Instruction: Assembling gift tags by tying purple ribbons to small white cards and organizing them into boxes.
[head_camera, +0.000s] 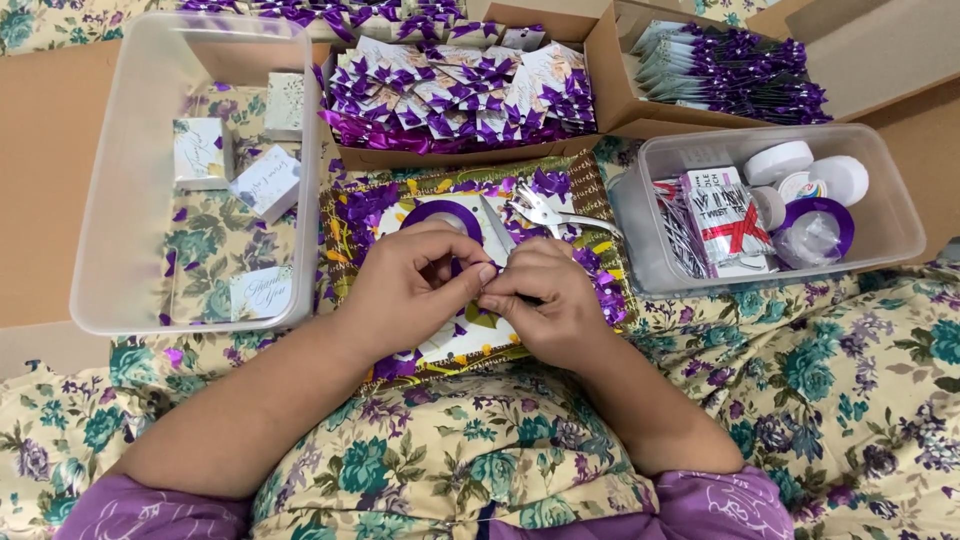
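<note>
Seen from above, a person's two hands meet over a small board (345, 235) littered with purple ribbon scraps (600, 285). The left hand (410, 285) and right hand (545, 300) are curled with fingertips pinched together where they touch, closed around a small piece of purple ribbon (458, 268) that is mostly hidden, so its shape cannot be told. Just beyond the hands on the board lie a roll of purple ribbon (440, 212) and a pair of metal scissors (545, 212). To the left stands a clear plastic tub (110, 200) holding a few small white gift boxes (200, 152). To the right, a second clear tub (880, 200) holds white tape rolls (780, 160) and packets. Further away, cardboard boxes (600, 70) are packed with rows of finished purple bows (460, 90). Floral fabric (850, 380) covers the lap and floor
</note>
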